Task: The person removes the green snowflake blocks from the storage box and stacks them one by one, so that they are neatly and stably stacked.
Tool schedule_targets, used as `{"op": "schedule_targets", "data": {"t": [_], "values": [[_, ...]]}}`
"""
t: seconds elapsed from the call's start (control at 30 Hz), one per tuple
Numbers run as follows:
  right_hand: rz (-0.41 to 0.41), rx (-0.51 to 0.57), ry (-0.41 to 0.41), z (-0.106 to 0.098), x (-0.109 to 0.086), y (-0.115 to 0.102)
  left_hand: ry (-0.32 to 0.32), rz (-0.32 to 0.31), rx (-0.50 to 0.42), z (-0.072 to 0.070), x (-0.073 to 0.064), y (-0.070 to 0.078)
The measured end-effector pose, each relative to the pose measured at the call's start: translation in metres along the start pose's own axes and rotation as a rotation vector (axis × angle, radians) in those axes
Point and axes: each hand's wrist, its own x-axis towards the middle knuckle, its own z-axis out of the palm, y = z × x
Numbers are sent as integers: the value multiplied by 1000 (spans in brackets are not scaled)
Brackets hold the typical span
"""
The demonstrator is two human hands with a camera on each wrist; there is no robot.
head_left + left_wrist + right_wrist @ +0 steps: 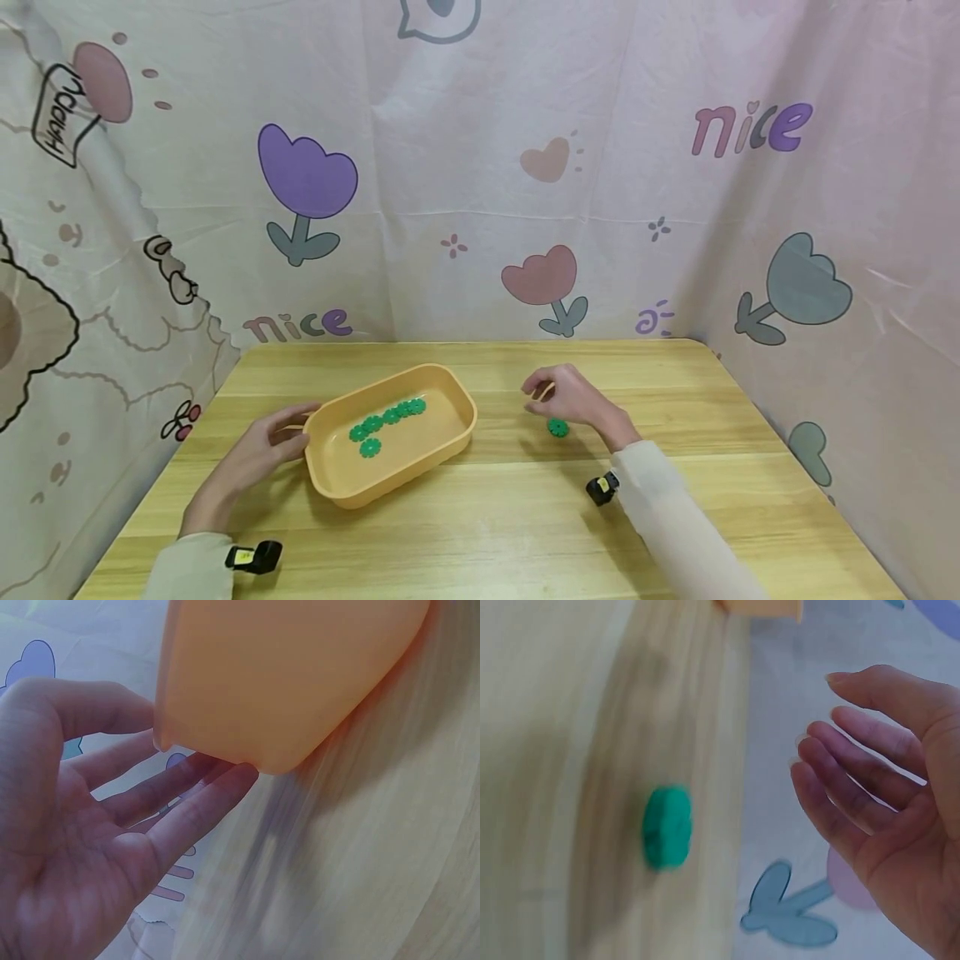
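Green disc point(557, 427); seemingly below right hand point(570, 396)

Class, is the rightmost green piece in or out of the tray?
Out: the piece lies on the table, right of the tray.

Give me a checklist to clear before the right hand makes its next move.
1. Right hand free: ok, no object shows in its palm or fingers.
2. Right hand touching the loose green scalloped disc: not ok, the right wrist view shows them apart.
3. Loose disc unobstructed: ok, it lies on the wooden table with nothing on top.
4. Left hand on the orange-yellow tray: ok, it holds the left end.
5. Space in the tray: ok, bare floor shows beside the green discs inside.
6. Tray's whole base flat on the table: cannot tell, its underside is hidden.
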Motion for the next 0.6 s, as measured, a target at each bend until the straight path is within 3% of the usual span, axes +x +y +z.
{"op": "schedule_targets", "data": {"t": [0.23, 0.6], "values": [[-112, 12, -8, 17, 26, -32, -2, -2, -3, 0, 1, 0], [-189, 72, -75, 49, 63, -68, 0, -8, 17, -1, -1, 1]]}}
